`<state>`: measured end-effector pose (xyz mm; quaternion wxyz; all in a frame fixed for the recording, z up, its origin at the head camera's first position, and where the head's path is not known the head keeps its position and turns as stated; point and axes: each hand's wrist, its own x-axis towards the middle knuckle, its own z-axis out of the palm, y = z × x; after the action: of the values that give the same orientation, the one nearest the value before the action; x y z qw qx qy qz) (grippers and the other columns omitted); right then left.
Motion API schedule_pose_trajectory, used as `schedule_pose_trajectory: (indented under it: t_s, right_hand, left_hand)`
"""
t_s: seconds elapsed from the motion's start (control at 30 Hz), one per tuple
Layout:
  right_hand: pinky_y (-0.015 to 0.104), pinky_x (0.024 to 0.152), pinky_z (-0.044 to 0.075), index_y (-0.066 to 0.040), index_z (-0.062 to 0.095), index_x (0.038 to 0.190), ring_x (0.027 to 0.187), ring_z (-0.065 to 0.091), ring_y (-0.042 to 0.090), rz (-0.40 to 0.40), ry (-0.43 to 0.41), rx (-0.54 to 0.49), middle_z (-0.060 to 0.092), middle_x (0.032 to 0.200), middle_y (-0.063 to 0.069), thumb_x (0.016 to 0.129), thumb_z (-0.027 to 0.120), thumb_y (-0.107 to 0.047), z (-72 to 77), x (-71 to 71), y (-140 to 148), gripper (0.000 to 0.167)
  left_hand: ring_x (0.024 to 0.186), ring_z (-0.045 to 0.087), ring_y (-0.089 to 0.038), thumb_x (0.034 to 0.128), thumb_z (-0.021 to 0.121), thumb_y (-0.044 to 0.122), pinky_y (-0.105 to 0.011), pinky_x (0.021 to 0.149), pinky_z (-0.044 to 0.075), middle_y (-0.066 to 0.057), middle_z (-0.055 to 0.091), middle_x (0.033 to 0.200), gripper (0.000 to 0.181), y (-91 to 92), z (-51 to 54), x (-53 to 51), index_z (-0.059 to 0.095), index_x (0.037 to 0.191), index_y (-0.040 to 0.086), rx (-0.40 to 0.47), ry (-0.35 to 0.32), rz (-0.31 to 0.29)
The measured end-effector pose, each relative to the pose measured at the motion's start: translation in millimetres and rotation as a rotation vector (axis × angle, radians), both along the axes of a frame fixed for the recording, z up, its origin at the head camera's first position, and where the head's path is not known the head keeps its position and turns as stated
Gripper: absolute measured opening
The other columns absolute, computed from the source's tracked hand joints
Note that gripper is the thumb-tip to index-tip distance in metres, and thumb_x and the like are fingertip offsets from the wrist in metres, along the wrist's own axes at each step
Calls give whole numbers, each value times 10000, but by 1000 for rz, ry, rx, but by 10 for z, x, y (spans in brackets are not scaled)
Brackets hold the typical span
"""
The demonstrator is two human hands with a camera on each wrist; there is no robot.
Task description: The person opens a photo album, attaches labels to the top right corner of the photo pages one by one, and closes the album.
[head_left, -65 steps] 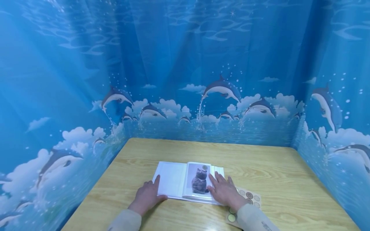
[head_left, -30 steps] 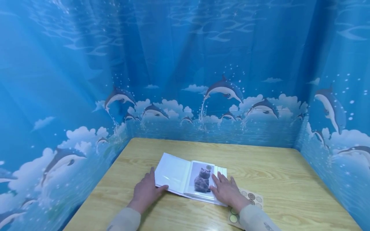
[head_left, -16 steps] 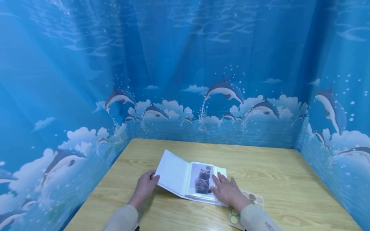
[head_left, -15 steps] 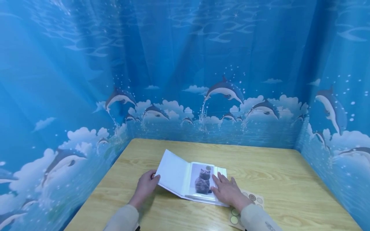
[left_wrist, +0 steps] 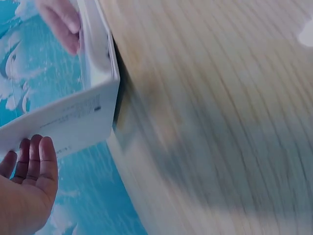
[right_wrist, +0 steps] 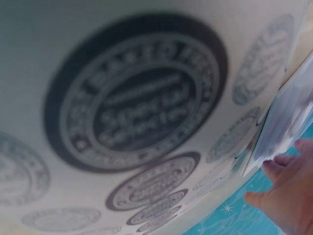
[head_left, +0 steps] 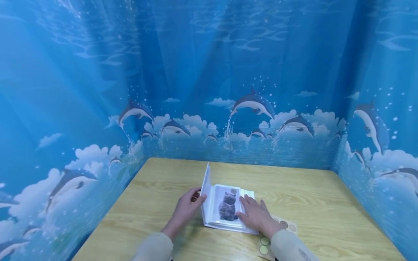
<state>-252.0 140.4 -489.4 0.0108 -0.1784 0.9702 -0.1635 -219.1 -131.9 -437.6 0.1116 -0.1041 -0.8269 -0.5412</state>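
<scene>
A white photo album point(head_left: 248, 212) lies open on the table. Its right side shows a picture of a grey cat point(head_left: 228, 206) with a round sticker point(head_left: 233, 191) at the top. My left hand point(head_left: 187, 206) holds the front cover point(head_left: 207, 181), which stands nearly upright, thumb inside and fingers behind. In the left wrist view those fingers point(left_wrist: 47, 164) lie against the cover's outer face, where small print shows; the thumb is hidden there. My right hand point(head_left: 256, 214) rests with spread fingers on the album's right edge, beside the cat picture.
A sheet of round stickers point(head_left: 263, 250) lies partly under the right forearm; its printed circles point(right_wrist: 137, 93) fill much of the right wrist view. Wood-grain table point(head_left: 326, 217) surrounds the album. A blue dolphin curtain point(head_left: 196, 72) encloses the far side and both flanks.
The left hand first lay by the flat cover, then took its edge and raised it, swinging it rightward to nearly upright. The right hand has stayed on the album.
</scene>
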Motion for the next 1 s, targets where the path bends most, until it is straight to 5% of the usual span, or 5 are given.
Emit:
schedule_pose_trajectory:
  t_s: [0.17, 0.4, 0.6, 0.77, 1.0]
  right_hand:
    - [695, 1131, 127, -43, 488, 1444, 1400, 334, 439, -26, 15, 3, 364, 1522, 263, 946, 599, -489, 28, -29, 67, 678]
    - [711, 1108, 175, -34, 557, 1378, 1336, 432, 432, -37, 18, -5, 493, 1429, 248, 938, 628, -429, 62, -64, 172, 596]
    - [711, 1098, 202, 3, 532, 1382, 1309, 468, 428, -37, 0, -76, 545, 1380, 240, 949, 619, -236, 76, -72, 243, 502]
    - [688, 1091, 254, 32, 513, 1395, 1257, 515, 447, -63, 32, -113, 584, 1334, 244, 987, 526, -122, 67, -107, 311, 436]
    - [691, 1099, 231, 36, 450, 1443, 1303, 469, 446, -191, 65, -121, 529, 1400, 243, 1041, 375, -162, 96, -142, 378, 454]
  left_hand:
    - [980, 611, -238, 993, 598, 353, -411, 856, 526, -86, 647, 1052, 466, 189, -30, -2, 592, 1306, 8, -19, -62, -67]
    - [1150, 573, -358, 1061, 449, 349, -556, 992, 456, -163, 610, 1235, 462, 329, -90, -4, 562, 1373, 28, -68, -37, -149]
    - [1168, 558, -305, 1031, 511, 313, -529, 1012, 452, -125, 574, 1266, 474, 455, -152, -39, 508, 1430, 57, -257, -91, -204]
    - [1206, 532, -344, 1013, 544, 372, -541, 1029, 438, -172, 531, 1330, 493, 627, -175, -70, 533, 1420, 95, -420, -111, -191]
    - [1403, 347, -399, 992, 553, 448, -558, 1083, 385, -237, 356, 1528, 517, 943, -209, -63, 533, 1440, 191, -691, -103, -163]
